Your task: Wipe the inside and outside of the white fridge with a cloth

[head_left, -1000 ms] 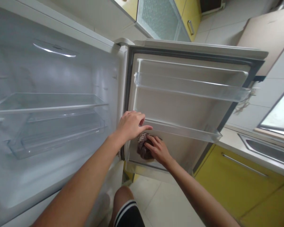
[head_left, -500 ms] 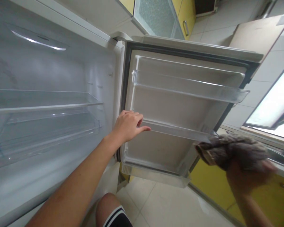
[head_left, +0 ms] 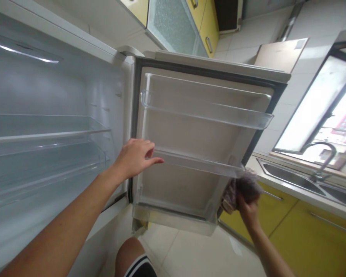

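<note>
An open fridge door [head_left: 190,130] with clear plastic racks faces me. My left hand [head_left: 135,157] rests on the inner edge of the door at the middle rack [head_left: 196,163], fingers spread over the rack's left end. My right hand [head_left: 248,209] grips a crumpled brown-grey cloth [head_left: 242,188] against the outer edge of the door, by the right end of the middle rack. The bottom door rack [head_left: 173,219] holds nothing that I can see.
The fridge interior [head_left: 46,127] with clear shelves and a drawer lies to the left. Yellow cabinets [head_left: 305,238] and a steel sink [head_left: 300,177] with a tap run along the right under a window. My knee [head_left: 132,257] is below, over a tiled floor.
My right hand took the cloth out of the lower door area, swung it far right, and now holds it against the door's outer edge. My left hand stayed on the door.
</note>
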The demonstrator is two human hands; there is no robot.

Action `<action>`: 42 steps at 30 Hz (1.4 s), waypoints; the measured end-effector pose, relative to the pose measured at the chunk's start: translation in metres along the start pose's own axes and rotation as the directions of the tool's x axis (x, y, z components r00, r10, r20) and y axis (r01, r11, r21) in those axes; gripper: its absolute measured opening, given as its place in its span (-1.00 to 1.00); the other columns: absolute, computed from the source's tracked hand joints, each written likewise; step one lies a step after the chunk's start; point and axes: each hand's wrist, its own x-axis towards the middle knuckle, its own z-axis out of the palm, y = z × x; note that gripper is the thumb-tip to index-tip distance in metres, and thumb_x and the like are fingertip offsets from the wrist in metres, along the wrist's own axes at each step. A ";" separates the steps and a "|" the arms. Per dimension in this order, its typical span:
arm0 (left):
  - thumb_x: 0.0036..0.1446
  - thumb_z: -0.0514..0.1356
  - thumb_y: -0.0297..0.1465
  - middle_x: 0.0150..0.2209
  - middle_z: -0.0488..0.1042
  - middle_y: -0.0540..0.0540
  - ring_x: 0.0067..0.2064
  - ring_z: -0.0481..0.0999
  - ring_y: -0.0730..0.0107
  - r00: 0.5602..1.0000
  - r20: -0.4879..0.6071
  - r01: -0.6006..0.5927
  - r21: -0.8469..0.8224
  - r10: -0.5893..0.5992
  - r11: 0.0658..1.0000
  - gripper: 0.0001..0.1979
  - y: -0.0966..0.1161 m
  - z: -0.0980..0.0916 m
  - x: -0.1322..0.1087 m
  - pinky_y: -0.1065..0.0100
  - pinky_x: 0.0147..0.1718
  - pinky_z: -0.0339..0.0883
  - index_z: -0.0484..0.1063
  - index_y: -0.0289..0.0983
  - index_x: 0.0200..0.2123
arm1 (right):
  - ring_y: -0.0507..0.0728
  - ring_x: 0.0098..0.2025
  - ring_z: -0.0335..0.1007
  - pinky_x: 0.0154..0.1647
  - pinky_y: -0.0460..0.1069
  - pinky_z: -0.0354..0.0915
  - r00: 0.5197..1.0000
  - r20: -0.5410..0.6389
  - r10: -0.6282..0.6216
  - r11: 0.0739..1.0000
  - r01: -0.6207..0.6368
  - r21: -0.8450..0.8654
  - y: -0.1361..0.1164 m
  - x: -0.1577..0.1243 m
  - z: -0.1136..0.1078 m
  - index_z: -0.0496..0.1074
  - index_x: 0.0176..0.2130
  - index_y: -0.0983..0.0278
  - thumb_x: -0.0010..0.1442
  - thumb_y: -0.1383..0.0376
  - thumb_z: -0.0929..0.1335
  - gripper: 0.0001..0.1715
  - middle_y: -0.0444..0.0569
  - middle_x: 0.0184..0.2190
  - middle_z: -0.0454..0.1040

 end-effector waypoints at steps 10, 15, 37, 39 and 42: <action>0.29 0.24 0.17 -0.37 0.55 -0.04 -0.24 0.51 0.13 1.000 -0.016 0.020 0.090 -0.018 0.996 -0.45 0.016 0.006 0.008 0.17 -0.19 0.16 0.33 -0.17 -0.43 | 0.30 -0.01 0.47 0.10 0.20 0.42 0.985 0.158 -0.061 0.987 0.083 -0.139 0.003 -0.016 0.000 0.50 -0.02 0.26 0.08 -0.06 0.46 -0.40 0.10 -0.02 0.52; 0.28 0.27 0.15 -0.36 0.56 -0.06 -0.22 0.53 0.11 0.999 -0.028 0.049 0.114 -0.046 0.992 -0.47 0.023 0.008 0.011 0.15 -0.16 0.18 0.33 -0.17 -0.43 | 0.30 0.07 0.43 0.20 0.23 0.35 0.952 0.173 -0.252 0.961 0.267 -0.072 -0.060 0.114 0.004 0.57 -0.06 0.28 0.10 -0.06 0.51 -0.42 0.13 0.06 0.50; 0.27 0.35 0.05 -0.27 0.64 -0.19 -0.10 0.59 -0.06 0.988 -0.091 0.135 0.177 -0.121 0.975 -0.58 0.045 0.030 0.028 0.04 -0.06 0.22 0.51 -0.20 -0.31 | 0.37 0.06 0.42 0.37 0.26 0.23 0.735 0.482 0.478 0.868 -0.481 -0.127 0.053 0.010 0.059 0.66 -0.27 0.31 -0.29 0.32 0.45 -0.53 0.04 -0.18 0.59; 0.27 0.34 0.06 -0.26 0.64 -0.20 -0.08 0.59 -0.07 0.988 -0.090 0.140 0.175 -0.126 0.974 -0.58 0.046 0.030 0.028 0.03 -0.04 0.22 0.52 -0.20 -0.30 | 0.32 -0.04 0.48 0.24 0.18 0.34 0.682 0.496 0.537 0.815 -0.571 -0.097 0.056 -0.002 0.062 0.66 -0.28 0.31 -0.31 0.37 0.45 -0.54 0.01 -0.22 0.61; 0.27 0.33 0.07 -0.25 0.65 -0.19 -0.08 0.59 -0.06 0.987 -0.083 0.153 0.174 -0.140 0.973 -0.57 0.047 0.030 0.028 0.03 -0.04 0.22 0.52 -0.20 -0.30 | 0.24 -0.14 0.52 0.02 0.05 0.44 0.618 0.456 0.641 0.700 -0.714 -0.016 0.061 -0.026 0.067 0.63 -0.17 0.30 -0.26 0.37 0.47 -0.46 -0.02 -0.21 0.63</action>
